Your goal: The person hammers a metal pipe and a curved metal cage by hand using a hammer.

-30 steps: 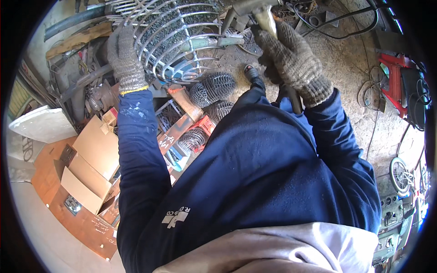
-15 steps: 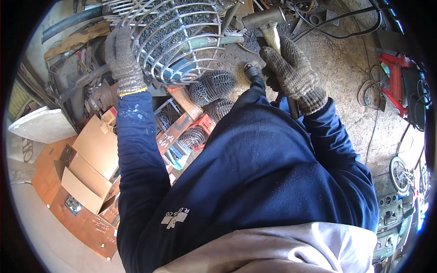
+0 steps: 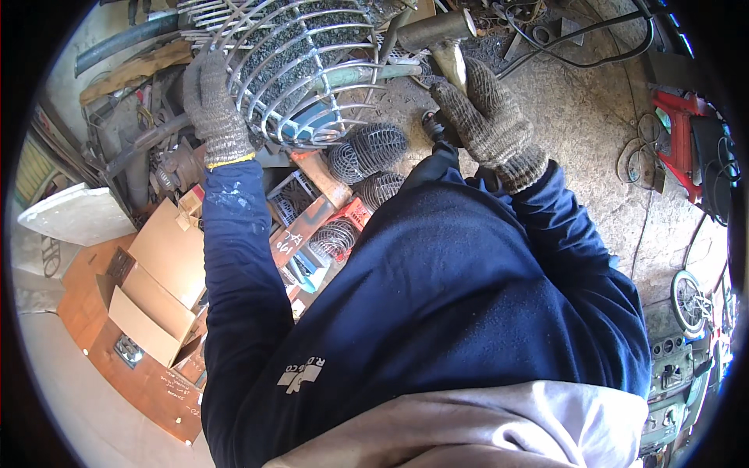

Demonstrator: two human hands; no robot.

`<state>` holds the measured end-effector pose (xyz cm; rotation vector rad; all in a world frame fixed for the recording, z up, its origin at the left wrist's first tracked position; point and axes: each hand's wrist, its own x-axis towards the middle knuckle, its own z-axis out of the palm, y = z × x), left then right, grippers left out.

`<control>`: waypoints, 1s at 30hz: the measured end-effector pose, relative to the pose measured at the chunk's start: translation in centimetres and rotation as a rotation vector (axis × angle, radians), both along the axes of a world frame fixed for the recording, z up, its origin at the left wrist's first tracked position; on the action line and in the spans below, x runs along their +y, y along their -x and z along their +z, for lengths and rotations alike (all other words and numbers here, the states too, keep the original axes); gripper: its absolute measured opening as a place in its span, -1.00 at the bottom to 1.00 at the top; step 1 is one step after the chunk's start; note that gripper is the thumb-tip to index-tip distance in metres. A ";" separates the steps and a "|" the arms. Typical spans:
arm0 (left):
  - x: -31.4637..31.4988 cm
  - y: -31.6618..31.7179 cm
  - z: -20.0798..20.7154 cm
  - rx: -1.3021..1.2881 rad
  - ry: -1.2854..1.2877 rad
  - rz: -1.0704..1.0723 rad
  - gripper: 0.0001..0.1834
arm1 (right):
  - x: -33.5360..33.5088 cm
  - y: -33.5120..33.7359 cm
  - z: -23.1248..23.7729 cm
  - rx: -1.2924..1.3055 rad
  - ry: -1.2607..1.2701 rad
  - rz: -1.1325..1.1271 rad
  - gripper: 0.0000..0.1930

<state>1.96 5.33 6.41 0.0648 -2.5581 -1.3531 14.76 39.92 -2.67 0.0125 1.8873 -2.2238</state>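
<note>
My left hand (image 3: pixel 214 105), in a grey knitted glove with a yellow cuff edge, is closed on the left side of a domed wire cage (image 3: pixel 318 58). The cage is made of curved silvery metal bars welded to cross wires. In my right hand (image 3: pixel 499 125), also gloved, is a hammer (image 3: pixel 449 62) with a heavy cylindrical metal head and a pale handle. The hammer's head is up and to the right of the cage, apart from it. My glove hides the lower handle.
Dark coiled-wire baskets (image 3: pixel 368 152) lie below the cage. An open cardboard box (image 3: pixel 156 281) stands on a brown board at left. Cables (image 3: pixel 585 51) trail over the concrete floor (image 3: pixel 581 117) at right, near a red metal stand (image 3: pixel 677 144).
My right hand and the hammer have shifted slightly left and up. The handle's lower end, visible below the glove before, is now hidden. My left hand keeps its grip on the cage.
</note>
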 end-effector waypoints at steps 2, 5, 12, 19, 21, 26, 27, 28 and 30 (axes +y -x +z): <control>-0.1 -0.2 -0.2 -0.029 -0.121 0.026 -0.65 | 0.0 -0.2 -0.5 0.115 -0.082 0.006 -0.63; 0.2 -0.2 -0.1 -0.049 -0.154 0.038 -0.66 | -0.8 0.0 -1.7 0.153 -0.067 -0.036 -0.57; -0.7 0.4 -0.4 -0.023 -0.011 0.038 -0.62 | -4.0 1.7 -3.4 0.090 0.038 -0.041 -0.52; 0.4 0.3 0.1 -0.035 -0.028 0.021 -0.63 | -3.9 0.9 -3.6 0.195 0.160 -0.187 -0.55; -0.2 0.2 -0.2 -0.001 0.029 -0.027 -0.63 | -3.8 1.2 -4.5 0.093 0.047 -0.134 -0.53; 0.5 0.0 0.2 -0.079 -0.104 0.045 -0.66 | -2.9 0.9 -3.0 0.139 0.080 -0.152 -0.56; 0.8 0.0 0.2 -0.031 -0.038 0.025 -0.65 | -2.9 0.9 -3.5 0.130 0.071 -0.142 -0.61; 0.4 0.1 0.0 -0.030 -0.063 0.039 -0.65 | -3.1 0.7 -3.7 0.116 0.060 -0.137 -0.61; -0.9 0.2 -0.6 -0.027 -0.112 0.068 -0.63 | -3.3 0.6 -4.0 0.089 0.040 -0.127 -0.62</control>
